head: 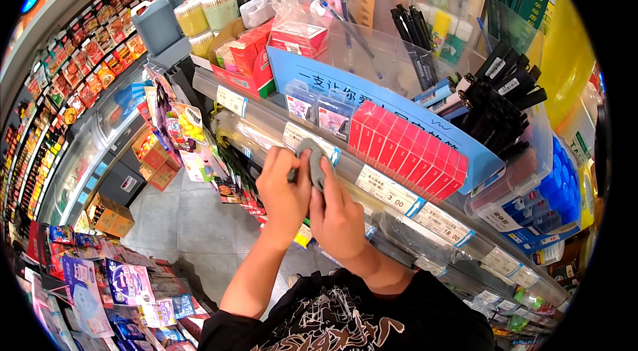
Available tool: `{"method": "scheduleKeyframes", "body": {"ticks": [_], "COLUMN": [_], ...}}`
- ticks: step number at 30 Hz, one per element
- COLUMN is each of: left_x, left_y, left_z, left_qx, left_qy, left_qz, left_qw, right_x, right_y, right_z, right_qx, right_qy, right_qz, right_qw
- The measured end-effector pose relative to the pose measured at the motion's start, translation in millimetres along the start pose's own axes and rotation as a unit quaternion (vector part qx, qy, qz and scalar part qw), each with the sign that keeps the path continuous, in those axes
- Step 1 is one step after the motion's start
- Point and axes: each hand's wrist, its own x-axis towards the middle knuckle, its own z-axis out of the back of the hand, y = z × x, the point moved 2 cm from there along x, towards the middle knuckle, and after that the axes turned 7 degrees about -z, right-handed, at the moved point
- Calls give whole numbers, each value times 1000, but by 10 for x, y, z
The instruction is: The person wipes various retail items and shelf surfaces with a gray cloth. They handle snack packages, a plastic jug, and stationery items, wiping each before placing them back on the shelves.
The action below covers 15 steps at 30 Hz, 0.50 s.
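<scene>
Both hands meet in front of a shop shelf's edge, around a crumpled grey cloth [315, 164]. My left hand [283, 182] grips the cloth from its left side, with a small dark part showing by the fingers. My right hand [339, 216] pinches it from the right and below. The cloth's lower part is hidden by the fingers. Directly behind it runs the shelf's price-label strip [391, 190]. Beyond the strip stand a row of small red boxes [408, 146] and two small clear packs with pictured cards [333, 119].
A blue display box with a clear plastic back [309, 69] holds pens. Black markers [498, 96] and a clear tub of blue-capped items [558, 186] stand right. Large jugs [162, 24] and jars are at upper left. Hanging snack packets [184, 124] flank the tiled floor [199, 221].
</scene>
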Motion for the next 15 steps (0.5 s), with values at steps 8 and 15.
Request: {"method": "scheduleKeyframes", "body": {"ticks": [8,15], "left_x": [-165,707], "left_y": [-263,-180], "left_z": [19,427], "left_qx": [-90,-20], "left_qy": [70,13], "left_qz": [44,-18], "left_qw": [993,1000], "right_x": [-247,-487], "right_y": [-40,-173], "right_z": [303,615], "right_qx": [75,173], "right_qy": [-32,-26], "right_qz": [-59,-127], "right_qw": [995,976]}}
